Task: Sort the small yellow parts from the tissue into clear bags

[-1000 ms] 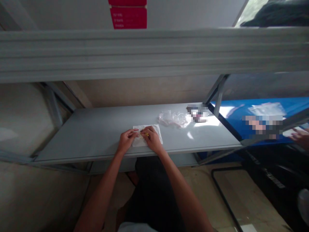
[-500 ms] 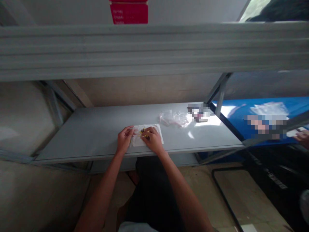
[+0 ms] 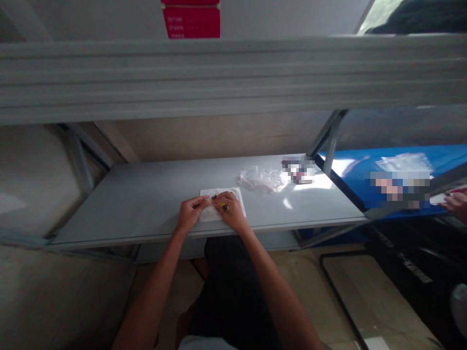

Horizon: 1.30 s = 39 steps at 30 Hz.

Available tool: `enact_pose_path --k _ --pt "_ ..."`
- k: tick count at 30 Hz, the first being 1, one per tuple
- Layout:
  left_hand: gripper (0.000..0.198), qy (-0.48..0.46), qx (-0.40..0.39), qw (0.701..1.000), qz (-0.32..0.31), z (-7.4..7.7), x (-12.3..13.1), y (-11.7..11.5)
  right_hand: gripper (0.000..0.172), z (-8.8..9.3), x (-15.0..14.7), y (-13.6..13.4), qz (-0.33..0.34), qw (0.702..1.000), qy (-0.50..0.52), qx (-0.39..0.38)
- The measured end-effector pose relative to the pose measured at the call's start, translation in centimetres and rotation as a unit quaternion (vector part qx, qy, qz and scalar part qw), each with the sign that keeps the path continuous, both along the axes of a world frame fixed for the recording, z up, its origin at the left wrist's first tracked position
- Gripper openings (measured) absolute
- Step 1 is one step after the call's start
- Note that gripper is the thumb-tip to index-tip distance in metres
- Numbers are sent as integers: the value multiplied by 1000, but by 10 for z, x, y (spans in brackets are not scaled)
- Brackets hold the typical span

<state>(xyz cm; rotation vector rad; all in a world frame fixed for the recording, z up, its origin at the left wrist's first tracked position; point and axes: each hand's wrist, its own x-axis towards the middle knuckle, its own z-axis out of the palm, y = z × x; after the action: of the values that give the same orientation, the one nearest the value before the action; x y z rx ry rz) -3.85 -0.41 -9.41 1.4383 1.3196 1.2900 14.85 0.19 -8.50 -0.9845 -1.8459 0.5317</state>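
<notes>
Both my hands rest on a white cloth [image 3: 233, 197] lying near the front edge of a grey shelf [image 3: 146, 199]. My left hand [image 3: 190, 213] is closed in a pinch at the cloth's left side. My right hand [image 3: 230, 209] is closed round a small yellow and dark object [image 3: 218, 200] that I cannot make out. The fingertips of the two hands almost meet over the cloth.
A crumpled clear plastic bag [image 3: 263, 179] lies behind and right of the cloth. A blue shelf [image 3: 361, 184] adjoins on the right, where another person's hand [image 3: 455, 203] shows at the edge. A grey upper shelf [image 3: 233, 73] overhangs. A red box [image 3: 191, 19] stands above.
My left hand drew slightly left and then came back toward my right hand. The small yellow object shows more between my fingers now. The view shifted a little.
</notes>
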Motion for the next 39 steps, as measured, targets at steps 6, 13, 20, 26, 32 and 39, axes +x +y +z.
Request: enact_pose_path --k 6,13,20,26,32,39 --pt "42 3 6 1000 4 5 1 -2 17 3 0 -1 37 998 -41 14" --pt "52 -45 27 997 58 5 0 -2 32 1 -2 -1 -121 983 -136 10" --pt "43 -41 50 997 52 -5 -3 3 26 6 -10 -2 -119 967 -224 14" --pt "43 -40 54 997 45 -6 -2 3 20 4 -8 -1 -110 970 -214 18" --pt "44 -29 49 997 46 -1 -1 1 20 2 -7 2 -83 976 -202 15" --pt "45 -18 44 998 48 -1 -1 1 18 -2 -8 5 -77 979 -191 2"
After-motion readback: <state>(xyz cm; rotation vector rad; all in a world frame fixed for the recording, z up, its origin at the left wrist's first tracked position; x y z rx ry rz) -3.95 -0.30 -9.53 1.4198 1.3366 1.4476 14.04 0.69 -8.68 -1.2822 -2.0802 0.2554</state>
